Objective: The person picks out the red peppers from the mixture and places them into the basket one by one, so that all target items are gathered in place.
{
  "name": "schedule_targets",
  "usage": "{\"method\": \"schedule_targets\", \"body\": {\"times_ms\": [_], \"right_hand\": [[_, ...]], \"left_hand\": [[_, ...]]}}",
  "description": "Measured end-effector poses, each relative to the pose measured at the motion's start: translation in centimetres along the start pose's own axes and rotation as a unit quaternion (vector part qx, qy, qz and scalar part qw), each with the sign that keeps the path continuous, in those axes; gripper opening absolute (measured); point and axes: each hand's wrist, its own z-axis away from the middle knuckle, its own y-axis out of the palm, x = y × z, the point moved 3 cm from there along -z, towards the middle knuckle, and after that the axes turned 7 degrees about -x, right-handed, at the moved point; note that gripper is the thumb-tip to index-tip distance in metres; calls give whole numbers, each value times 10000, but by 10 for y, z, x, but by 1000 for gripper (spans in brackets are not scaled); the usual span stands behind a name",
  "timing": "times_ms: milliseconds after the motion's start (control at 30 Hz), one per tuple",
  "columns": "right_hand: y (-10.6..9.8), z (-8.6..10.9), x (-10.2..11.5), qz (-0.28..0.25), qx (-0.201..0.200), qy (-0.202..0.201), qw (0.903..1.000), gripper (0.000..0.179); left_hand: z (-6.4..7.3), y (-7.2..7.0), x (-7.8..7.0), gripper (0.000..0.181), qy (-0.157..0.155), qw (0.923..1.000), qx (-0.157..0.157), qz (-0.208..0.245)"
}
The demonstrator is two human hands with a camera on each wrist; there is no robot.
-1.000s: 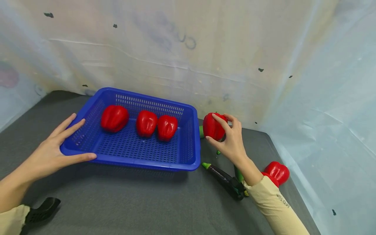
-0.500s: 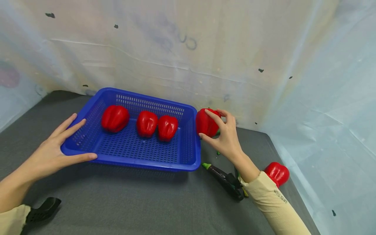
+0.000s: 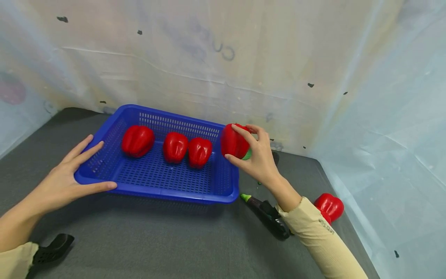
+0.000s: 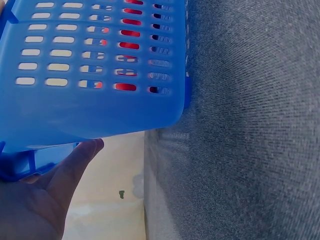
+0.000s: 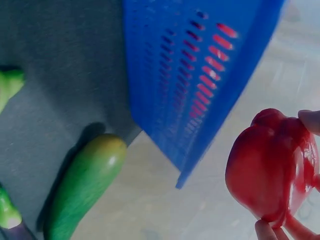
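Observation:
A blue plastic basket [image 3: 163, 193] with slotted sides stands on the dark table. Inside lie three red bell peppers, a larger one [image 3: 138, 141] at left and two close together [image 3: 175, 147] in the middle. My left hand [image 3: 71, 174] rests on the basket's left near corner, thumb and fingers spread along its rim. Over the basket's right rim, my right hand [image 3: 257, 159] holds another red bell pepper [image 5: 265, 167] between thumb and fingers. In the left wrist view, a finger [image 4: 75, 167] lies against the basket's edge.
An eggplant [image 3: 265, 217] lies right of the basket, partly under my right forearm. Red peppers [image 3: 329, 206] sit farther right. The right wrist view shows a long green vegetable [image 5: 87, 185] and a green stem end [image 5: 9, 85]. Plastic sheeting [image 3: 223, 69] hangs behind the table.
My right hand has moved left and slightly away from me, carrying the bell pepper from beside the basket to over its right rim. The left hand and basket stay nearly in place.

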Motion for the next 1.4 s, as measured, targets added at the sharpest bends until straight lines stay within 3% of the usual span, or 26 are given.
{"method": "schedule_targets", "body": {"times_ms": [1033, 1400], "right_hand": [[34, -45, 55, -722, 407, -180, 9964, 68], [59, -53, 78, -759, 1044, -190, 9915, 70]], "left_hand": [[0, 0, -3, 106, 26, 9998, 114, 176], [1, 0, -4, 106, 50, 9998, 50, 179]]}}
